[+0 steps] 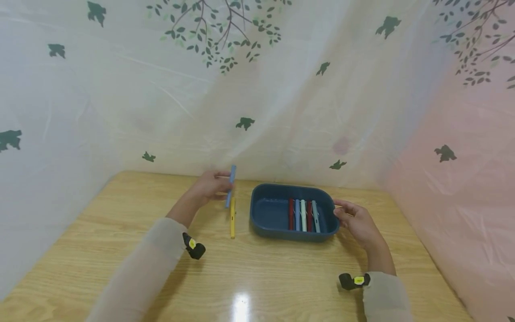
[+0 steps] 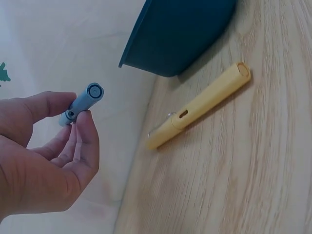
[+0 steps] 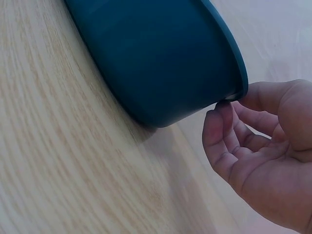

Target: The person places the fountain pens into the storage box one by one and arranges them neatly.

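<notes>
My left hand [image 1: 211, 184] pinches a light blue pen [image 1: 231, 185] between thumb and fingers, raised off the table left of the box. In the left wrist view the blue pen [image 2: 84, 102] points its round end toward the camera. A yellow pen [image 1: 232, 218] with a clip lies on the table just below it. The dark blue box [image 1: 268, 230] stands to the right, with several pens [image 1: 303, 215] side by side in its right half: dark red, blue, pale green and grey-blue. At the box's right end, my right hand [image 1: 356, 221] holds the rim with thumb and fingers.
The wooden table [image 1: 277, 277] reaches back to a pale curtain [image 1: 193, 112] printed with leaves and birds. That curtain also hangs along both sides. Each wrist wears a black camera band.
</notes>
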A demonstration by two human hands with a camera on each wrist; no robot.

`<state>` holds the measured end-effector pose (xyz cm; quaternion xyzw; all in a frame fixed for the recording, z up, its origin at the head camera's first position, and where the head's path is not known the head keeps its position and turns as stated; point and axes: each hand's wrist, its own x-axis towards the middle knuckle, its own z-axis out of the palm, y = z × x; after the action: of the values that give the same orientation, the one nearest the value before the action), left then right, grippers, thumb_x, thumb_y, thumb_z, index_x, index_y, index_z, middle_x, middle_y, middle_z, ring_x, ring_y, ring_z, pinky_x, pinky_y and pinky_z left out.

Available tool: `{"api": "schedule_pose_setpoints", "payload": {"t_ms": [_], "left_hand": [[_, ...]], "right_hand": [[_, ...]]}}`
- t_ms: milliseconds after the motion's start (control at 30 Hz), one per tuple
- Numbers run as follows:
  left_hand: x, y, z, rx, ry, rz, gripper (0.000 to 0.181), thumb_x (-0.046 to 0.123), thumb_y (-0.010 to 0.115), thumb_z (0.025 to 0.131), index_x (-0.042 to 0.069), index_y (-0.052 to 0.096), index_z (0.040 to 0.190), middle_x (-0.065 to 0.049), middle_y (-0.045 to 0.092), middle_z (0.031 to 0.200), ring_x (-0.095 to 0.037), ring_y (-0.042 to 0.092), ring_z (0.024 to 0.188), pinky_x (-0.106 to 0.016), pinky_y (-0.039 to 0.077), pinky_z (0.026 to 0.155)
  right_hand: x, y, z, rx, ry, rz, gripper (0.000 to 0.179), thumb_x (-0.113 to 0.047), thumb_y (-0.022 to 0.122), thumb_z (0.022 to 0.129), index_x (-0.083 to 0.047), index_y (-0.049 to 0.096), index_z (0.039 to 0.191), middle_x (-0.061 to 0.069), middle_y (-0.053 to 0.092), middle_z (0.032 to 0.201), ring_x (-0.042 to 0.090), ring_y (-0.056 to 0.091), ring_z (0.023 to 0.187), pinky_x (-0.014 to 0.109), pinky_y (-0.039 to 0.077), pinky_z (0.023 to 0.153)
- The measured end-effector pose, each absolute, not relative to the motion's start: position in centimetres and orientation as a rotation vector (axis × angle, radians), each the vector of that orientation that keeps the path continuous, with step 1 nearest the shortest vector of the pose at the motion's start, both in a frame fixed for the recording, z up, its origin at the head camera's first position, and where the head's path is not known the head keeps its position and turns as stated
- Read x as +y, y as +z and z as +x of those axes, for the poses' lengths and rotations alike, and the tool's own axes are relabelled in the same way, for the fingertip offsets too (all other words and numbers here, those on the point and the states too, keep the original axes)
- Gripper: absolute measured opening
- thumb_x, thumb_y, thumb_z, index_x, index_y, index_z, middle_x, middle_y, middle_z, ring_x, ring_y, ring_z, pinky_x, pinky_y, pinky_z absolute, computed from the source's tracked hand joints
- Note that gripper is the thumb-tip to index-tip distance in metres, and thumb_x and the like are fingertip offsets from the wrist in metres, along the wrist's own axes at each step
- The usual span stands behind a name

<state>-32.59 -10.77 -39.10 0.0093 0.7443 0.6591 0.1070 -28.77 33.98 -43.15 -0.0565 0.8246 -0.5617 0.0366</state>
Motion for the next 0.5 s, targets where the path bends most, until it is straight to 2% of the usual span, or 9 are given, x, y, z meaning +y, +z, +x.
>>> {"api": "schedule_pose_setpoints", "payload": {"t_ms": [100,333,500], "left_hand": [[-10.4,-39.1,-32.7,2.178,1.963,0.026,0.053,0.006,0.063,0.099,0.000,0.046,0.148,-0.014,0.069,0.113,-0.025,0.069,0.102,-0.040,0.059,0.090],[-9.1,-38.7,-32.9,2.138,2.000,0.018,0.052,0.003,0.066,0.097,0.002,0.050,0.146,-0.024,0.065,0.126,-0.035,0.065,0.113,-0.036,0.060,0.085],[-8.1,-38.4,-33.1,2.092,2.031,0.019,0.052,0.001,0.067,0.095,0.001,0.051,0.144,-0.019,0.068,0.118,-0.030,0.067,0.105,-0.034,0.059,0.081]], "right_hand": [[34.0,-43.2,-28.8,2.537,-1.718,-0.166,0.048,-0.020,0.058,0.107,-0.003,0.048,0.151,0.020,0.057,0.123,0.009,0.059,0.103,0.020,0.056,0.084],[34.1,-43.4,-29.0,2.545,-1.718,-0.173,0.048,-0.018,0.058,0.106,-0.002,0.049,0.150,0.019,0.059,0.120,0.009,0.060,0.099,0.020,0.056,0.082],[34.1,-43.4,-28.9,2.557,-1.711,-0.180,0.048,-0.018,0.059,0.106,-0.002,0.049,0.150,0.018,0.059,0.119,0.009,0.060,0.096,0.021,0.056,0.081]]}}
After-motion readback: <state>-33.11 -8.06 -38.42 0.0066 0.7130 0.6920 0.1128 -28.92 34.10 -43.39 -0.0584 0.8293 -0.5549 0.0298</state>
